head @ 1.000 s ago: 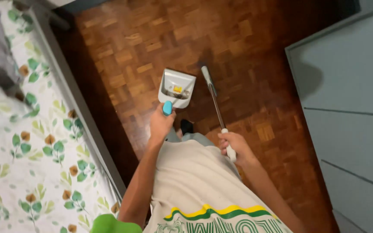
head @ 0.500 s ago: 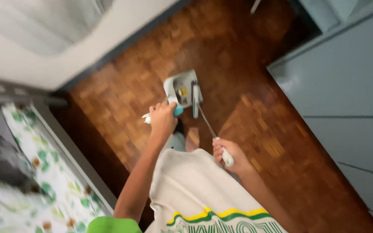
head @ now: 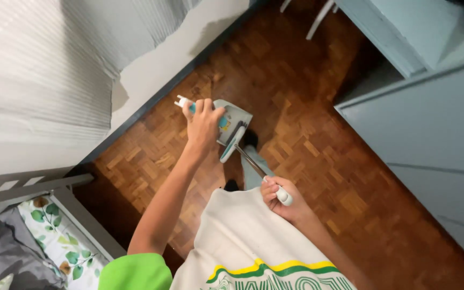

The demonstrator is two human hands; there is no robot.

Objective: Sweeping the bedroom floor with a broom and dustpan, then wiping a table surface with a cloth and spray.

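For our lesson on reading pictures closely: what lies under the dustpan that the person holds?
Under the dustpan lies brown parquet floor; the brush head sits at its edge. The patch directly beneath is covered, as the left hand hides the handle.

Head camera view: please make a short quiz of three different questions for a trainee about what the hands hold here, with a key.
1. True or false: the left hand holds the dustpan by its handle.
2. What does the right hand grip?
A. a grey cloth
B. the white end of the brush handle
C. a table leg
3. Fill in: the brush head lies against the ______, above the wooden parquet floor.

Key:
1. True. The fingers close around the white and teal handle.
2. B. The thin metal shaft runs from that hand up to the brush head.
3. dustpan
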